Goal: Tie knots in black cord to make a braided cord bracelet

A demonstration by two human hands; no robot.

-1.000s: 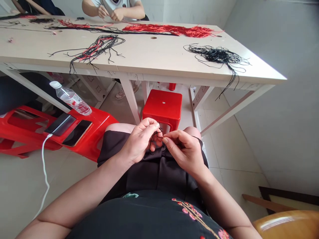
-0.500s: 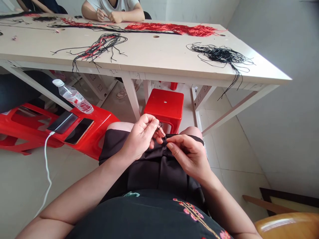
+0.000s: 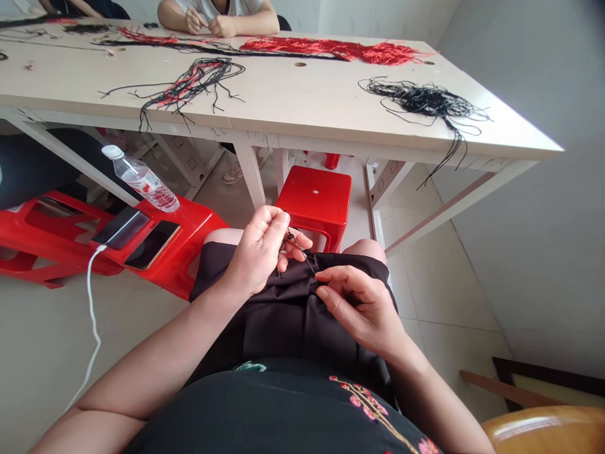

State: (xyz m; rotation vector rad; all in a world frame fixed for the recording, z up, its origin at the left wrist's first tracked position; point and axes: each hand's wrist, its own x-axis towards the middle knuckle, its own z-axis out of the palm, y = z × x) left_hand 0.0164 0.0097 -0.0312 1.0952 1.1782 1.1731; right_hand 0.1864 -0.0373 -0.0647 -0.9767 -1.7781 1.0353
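My left hand is closed in a pinch, thumb against the forefinger, on a thin black cord. Small knots show in the cord beside the curled fingers, and a short knotted end hangs below them. From there a straight length slants down to the fingertips of my right hand. That hand is bent round, its forefinger at the cord and the thumb tip slightly apart below; the exact grip is partly hidden. Both hands are above my lap, over dark shorts.
On the table lie a black cord tangle, a black-and-red bundle and long red cords. A red stool stands below. Left, another stool bears a bottle and phone. A person sits opposite, hands together.
My left hand has shifted slightly left and up, and my right hand slightly down. More black cord shows stretched between them. The right thumb and forefinger are a little further apart.
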